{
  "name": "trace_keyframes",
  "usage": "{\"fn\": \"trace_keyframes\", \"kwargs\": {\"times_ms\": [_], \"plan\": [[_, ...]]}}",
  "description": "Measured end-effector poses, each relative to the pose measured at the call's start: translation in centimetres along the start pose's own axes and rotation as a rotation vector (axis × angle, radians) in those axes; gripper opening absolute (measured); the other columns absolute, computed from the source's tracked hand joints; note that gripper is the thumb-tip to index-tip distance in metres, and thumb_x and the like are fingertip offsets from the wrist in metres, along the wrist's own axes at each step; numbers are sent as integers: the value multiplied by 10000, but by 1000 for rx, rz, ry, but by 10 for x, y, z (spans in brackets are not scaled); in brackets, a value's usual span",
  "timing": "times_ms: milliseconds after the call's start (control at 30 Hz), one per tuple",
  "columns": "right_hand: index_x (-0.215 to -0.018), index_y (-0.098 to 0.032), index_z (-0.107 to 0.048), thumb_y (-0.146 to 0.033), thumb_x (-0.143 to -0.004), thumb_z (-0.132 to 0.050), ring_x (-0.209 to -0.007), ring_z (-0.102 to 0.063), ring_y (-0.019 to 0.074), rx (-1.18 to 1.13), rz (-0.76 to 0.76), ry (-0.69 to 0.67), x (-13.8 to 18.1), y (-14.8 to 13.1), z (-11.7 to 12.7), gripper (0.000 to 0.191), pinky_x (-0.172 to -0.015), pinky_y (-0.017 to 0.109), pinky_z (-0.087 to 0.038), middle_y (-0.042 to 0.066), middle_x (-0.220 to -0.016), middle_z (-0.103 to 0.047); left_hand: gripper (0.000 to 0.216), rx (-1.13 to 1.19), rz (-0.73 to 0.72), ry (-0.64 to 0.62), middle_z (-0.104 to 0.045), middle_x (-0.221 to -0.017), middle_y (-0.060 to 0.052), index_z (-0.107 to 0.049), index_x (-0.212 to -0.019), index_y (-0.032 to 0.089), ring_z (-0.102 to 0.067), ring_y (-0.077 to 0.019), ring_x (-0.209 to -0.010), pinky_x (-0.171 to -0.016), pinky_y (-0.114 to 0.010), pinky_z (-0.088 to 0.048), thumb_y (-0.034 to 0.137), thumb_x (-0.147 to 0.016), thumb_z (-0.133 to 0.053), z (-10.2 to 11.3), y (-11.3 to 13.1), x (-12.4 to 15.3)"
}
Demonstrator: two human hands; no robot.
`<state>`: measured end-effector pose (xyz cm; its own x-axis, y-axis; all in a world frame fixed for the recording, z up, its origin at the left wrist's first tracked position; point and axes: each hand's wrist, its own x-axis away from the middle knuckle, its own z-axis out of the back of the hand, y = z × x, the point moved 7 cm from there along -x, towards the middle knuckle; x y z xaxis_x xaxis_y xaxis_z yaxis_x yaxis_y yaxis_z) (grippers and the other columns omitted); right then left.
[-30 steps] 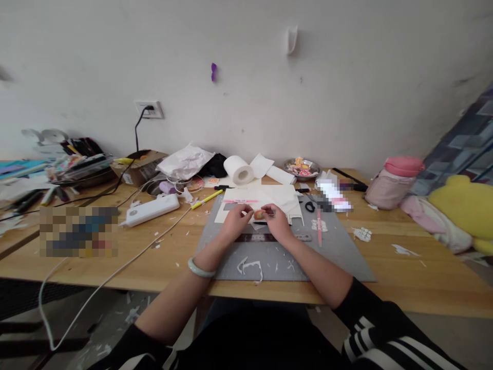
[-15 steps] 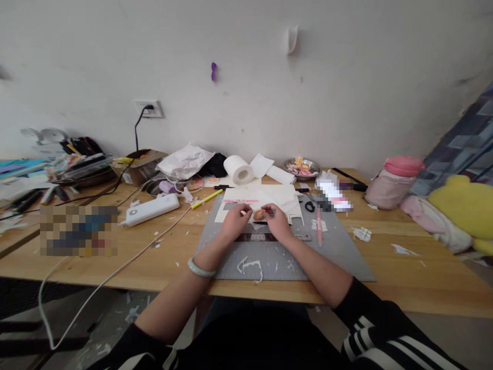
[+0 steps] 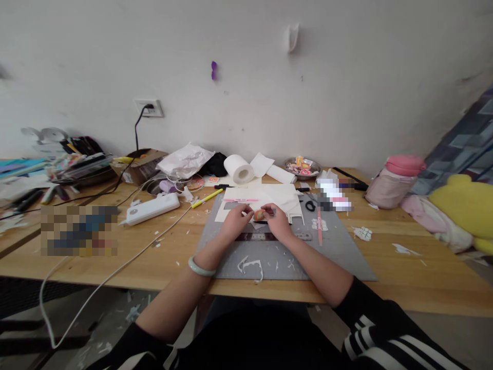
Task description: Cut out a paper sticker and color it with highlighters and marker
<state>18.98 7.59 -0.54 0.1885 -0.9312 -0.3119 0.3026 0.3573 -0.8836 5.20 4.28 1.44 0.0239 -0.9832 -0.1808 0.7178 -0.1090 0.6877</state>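
Above the grey cutting mat (image 3: 239, 264) my two hands face each other at the middle. A small rounded orange piece (image 3: 259, 215), like a paper cutout, shows between them. My right hand (image 3: 278, 222) pinches its right side with thumb and finger. My left hand (image 3: 236, 222) is closed at the piece's left edge; what its fingertips hold is too small to tell. White paper (image 3: 277, 192) lies under and beyond the fingers. A metal ruler (image 3: 304, 237) runs across the mat below the hands, and a dark pen-like thing (image 3: 261, 222) lies just under the piece.
Paper scraps (image 3: 251, 266) lie at the mat's front. Black-handled scissors (image 3: 309, 206) and a pink pen (image 3: 319, 231) are right of my hands. Farther back stand a tissue roll (image 3: 239, 169) and a metal bowl (image 3: 314, 167). A yellow marker (image 3: 207, 198) and white device (image 3: 153, 209) lie left.
The orange piece has turned slightly between my fingers and shows more of its face. Both hands stay in nearly the same place.
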Motion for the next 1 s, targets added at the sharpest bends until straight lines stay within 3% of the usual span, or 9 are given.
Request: {"fn": "trace_keyframes", "kwargs": {"times_ms": [367, 600, 1000], "plan": [[-1002, -131, -599, -302, -897, -548, -853, -618, 162, 14, 32, 2, -1, -1, 2, 206, -769, 365, -521, 47, -978, -630, 204, 33, -51, -51, -636, -925, -41, -612, -922, 128, -612, -158, -840, -779, -363, -511, 317, -886, -544, -1, 8, 2], [-1036, -142, -587, -302, -884, -566, -871, -604, 167, 58, 47, 20, 1, -1, 0, 222, -771, 367, -516, 55, -1021, -613, 214, 59, -14, -18, -629, -908, -39, -603, -936, 124, -610, -151, -808, -738, -345, -518, 323, -889, -538, -2, 1, 0], [-1041, -134, -583, -303, -892, -556, -772, -616, 141, 12, 24, -25, 1, 4, -9, 227, -712, 334, -530, 36, -932, -627, 232, 224, 47, -71, -622, -861, -26, -597, -940, 118, -605, -132, -731, -676, -311, -522, 335, -897, -524, -7, -3, 1]]}}
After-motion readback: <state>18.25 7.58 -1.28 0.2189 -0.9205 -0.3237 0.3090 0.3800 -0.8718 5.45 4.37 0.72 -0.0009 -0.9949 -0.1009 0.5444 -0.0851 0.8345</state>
